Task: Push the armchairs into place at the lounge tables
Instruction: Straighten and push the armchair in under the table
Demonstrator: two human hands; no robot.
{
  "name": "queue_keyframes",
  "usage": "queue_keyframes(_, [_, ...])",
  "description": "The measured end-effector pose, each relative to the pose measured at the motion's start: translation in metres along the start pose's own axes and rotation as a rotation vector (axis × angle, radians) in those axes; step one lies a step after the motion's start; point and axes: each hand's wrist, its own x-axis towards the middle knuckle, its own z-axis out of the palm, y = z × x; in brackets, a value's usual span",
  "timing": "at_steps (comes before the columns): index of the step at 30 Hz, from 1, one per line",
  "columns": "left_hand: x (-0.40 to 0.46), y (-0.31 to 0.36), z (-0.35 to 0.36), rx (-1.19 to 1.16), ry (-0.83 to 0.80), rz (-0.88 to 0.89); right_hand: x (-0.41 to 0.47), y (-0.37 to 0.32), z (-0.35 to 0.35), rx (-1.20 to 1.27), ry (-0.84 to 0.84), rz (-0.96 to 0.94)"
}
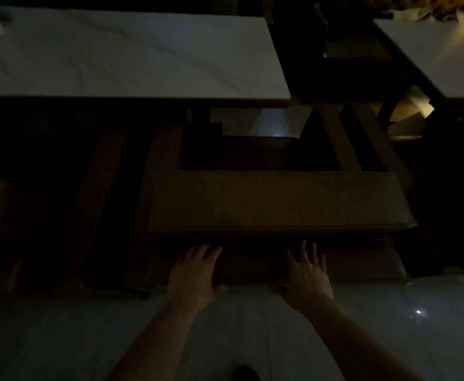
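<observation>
1. Nearest to the camera, a pale glossy floor (376,325) is seen, with two small points of light reflected on it at the right.
2. Two bare forearms are stretched forward over this floor. The left hand (195,273) and the right hand (306,273) are laid flat against the back of a brown armchair (275,204), side by side and a little apart.
3. The fingers of both hands are held straight and slightly spread, pointing away from the person; nothing is grasped by them, only the dark rear panel of the chair is touched.
4. The armchair is placed with its back toward the person and its seat toward a white marbled table (132,59). The front part of the seat is found near the table edge, at the table's right end; whether it goes under the top cannot be told in the dim light.
5. Left of the armchair, a second dark chair (11,210) is dimly seen.
6. Farther to the right, a second white table (450,59) is seen, lit by warm yellow light.
</observation>
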Motion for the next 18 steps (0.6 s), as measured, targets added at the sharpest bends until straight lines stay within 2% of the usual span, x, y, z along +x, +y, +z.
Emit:
queue_keyframes(2, [0.003, -0.002, 0.006, 0.037, 0.042, -0.024, 0.006, 0.001, 0.011, -0.040, -0.003, 0.014])
queue_keyframes(7, [0.003, -0.006, 0.018, 0.039, 0.078, -0.056, 0.008, -0.001, 0.034, -0.038, 0.159, 0.005])
queue_keyframes(13, [-0.002, -0.007, 0.020, 0.015, 0.130, -0.046, 0.005, 0.002, 0.036, -0.052, 0.136, -0.006])
queue_keyframes(18, [-0.013, -0.007, 0.024, 0.007, 0.098, -0.066, -0.007, -0.001, 0.033, -0.024, 0.091, -0.005])
